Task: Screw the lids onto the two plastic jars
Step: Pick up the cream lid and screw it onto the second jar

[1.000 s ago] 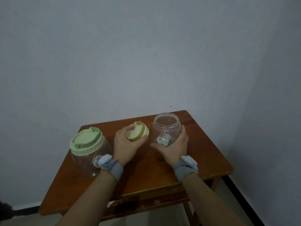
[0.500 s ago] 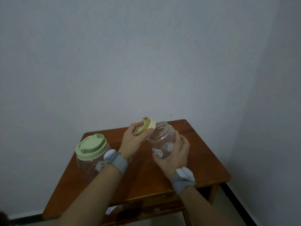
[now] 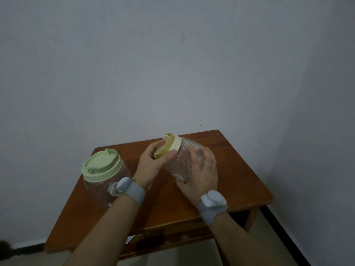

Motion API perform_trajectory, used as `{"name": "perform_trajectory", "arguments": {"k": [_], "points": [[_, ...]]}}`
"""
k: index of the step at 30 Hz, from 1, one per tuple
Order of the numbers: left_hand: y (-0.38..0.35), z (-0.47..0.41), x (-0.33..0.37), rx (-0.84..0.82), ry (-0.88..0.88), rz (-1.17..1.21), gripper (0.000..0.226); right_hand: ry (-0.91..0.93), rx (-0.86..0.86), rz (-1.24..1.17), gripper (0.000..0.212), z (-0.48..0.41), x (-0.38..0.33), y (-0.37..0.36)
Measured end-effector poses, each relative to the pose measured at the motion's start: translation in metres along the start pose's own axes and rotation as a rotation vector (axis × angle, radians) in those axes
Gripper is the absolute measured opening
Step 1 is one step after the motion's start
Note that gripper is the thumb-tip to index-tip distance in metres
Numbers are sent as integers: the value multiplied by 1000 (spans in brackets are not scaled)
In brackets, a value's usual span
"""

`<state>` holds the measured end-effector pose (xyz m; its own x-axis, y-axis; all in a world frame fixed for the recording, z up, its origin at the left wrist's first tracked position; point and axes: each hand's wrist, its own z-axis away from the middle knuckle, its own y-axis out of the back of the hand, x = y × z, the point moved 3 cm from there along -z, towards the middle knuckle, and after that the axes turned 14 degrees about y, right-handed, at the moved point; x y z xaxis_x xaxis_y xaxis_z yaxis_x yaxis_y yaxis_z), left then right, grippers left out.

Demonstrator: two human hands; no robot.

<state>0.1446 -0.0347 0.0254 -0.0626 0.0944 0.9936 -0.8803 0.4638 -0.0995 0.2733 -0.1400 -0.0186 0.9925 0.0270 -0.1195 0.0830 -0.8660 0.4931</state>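
A small clear ribbed jar [image 3: 182, 160] is held above the table, tilted with its mouth toward the left. My right hand [image 3: 201, 173] wraps its body from the right. A pale yellow lid [image 3: 170, 145] sits against the jar's mouth, and my left hand [image 3: 151, 164] grips that lid with thumb and fingers. A larger clear jar [image 3: 103, 181] stands on the table at the left with a green lid [image 3: 100, 165] on top of it. How far either lid is turned on cannot be seen.
The brown wooden table [image 3: 240, 179] stands in a corner, with grey walls behind and to the right. Grey bands with pale pods are on both wrists. The floor and a dark baseboard show beyond the table's right edge.
The small jar has been lifted off the table and tilted left by my right hand. My left hand has picked up the yellow lid and brought it onto the jar's mouth.
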Motion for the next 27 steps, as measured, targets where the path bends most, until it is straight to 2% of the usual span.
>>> {"name": "perform_trajectory", "arguments": {"k": [6,13,17,19,22,25,27], "points": [[-1,4,-6,-12,-8,41,62,-10,-8,-13,106,0,0,-1],[0,2,-9,-185,87,244,54,11,29,-72,102,1,2,-4],[-7,1,-5,-143,127,310,84,24,49,-128,106,0,1,-6],[-9,0,-6,-81,130,319,70,6,75,-227,111,0,1,-5],[-6,-1,-11,-34,159,395,53,-128,51,-461,130,2,5,-3],[2,-6,-19,-40,214,435,67,-255,-101,-649,152,3,6,-7],[5,-6,-22,-43,215,443,77,-277,-185,-734,156,3,7,-10]]}}
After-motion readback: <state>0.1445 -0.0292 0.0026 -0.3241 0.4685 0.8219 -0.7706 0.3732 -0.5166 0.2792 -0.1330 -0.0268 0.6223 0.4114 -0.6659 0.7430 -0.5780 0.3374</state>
